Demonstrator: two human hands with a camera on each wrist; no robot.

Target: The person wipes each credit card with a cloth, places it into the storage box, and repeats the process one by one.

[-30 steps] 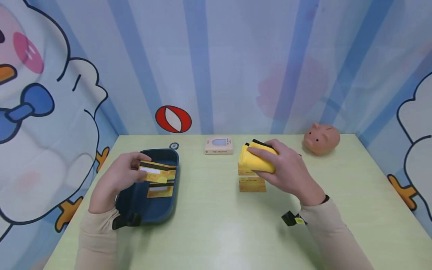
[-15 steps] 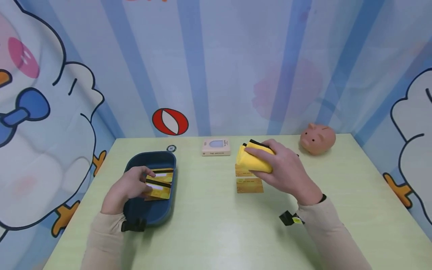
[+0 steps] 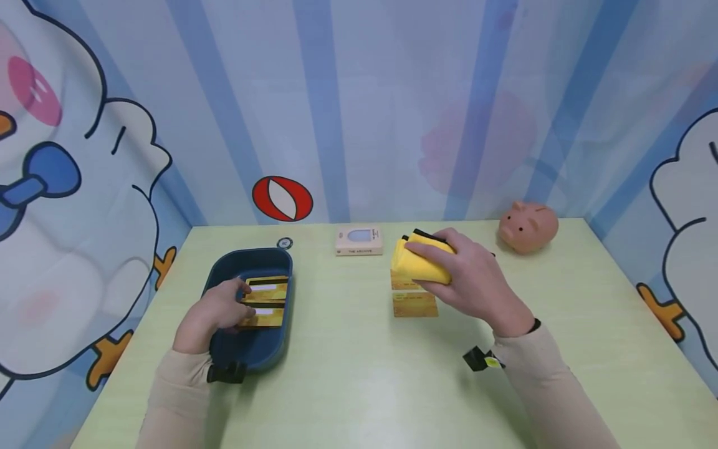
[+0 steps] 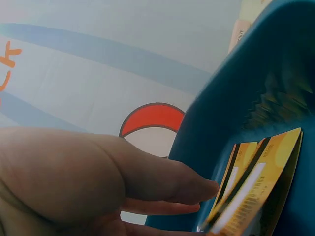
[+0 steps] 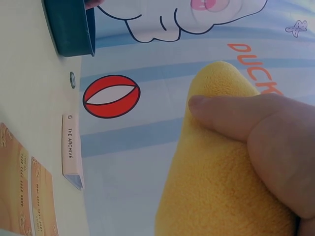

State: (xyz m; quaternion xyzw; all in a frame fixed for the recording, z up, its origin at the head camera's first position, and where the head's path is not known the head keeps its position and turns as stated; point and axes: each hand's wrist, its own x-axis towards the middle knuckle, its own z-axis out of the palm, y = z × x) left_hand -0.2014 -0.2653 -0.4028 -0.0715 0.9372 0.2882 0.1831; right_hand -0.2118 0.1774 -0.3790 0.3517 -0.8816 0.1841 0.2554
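Observation:
In the head view my left hand (image 3: pixel 217 307) reaches into a dark blue tray (image 3: pixel 255 357). Its fingertips are at the left end of a gold bank card (image 3: pixel 269 316) with a black stripe. In the left wrist view this card (image 4: pixel 253 187) is tilted, and the fingers look fairly straight; exact contact is unclear. Another gold card (image 3: pixel 268 290) lies just behind it in the tray. My right hand (image 3: pixel 473 280) grips a folded yellow cloth (image 3: pixel 421 260) above the table, its thumb across the plush side in the right wrist view.
Two gold cards lie on the table; the nearer card (image 3: pixel 415 305) shows fully, the other is partly covered by the cloth. Further back are a small pink box (image 3: pixel 359 241), a round chip (image 3: pixel 285 242) and a pink piggy bank (image 3: pixel 529 227). A printed fabric backdrop closes the rear.
My left hand has carried its card rightward and down into the tray, over the front card there. The right hand keeps gripping the cloth in nearly the same place.

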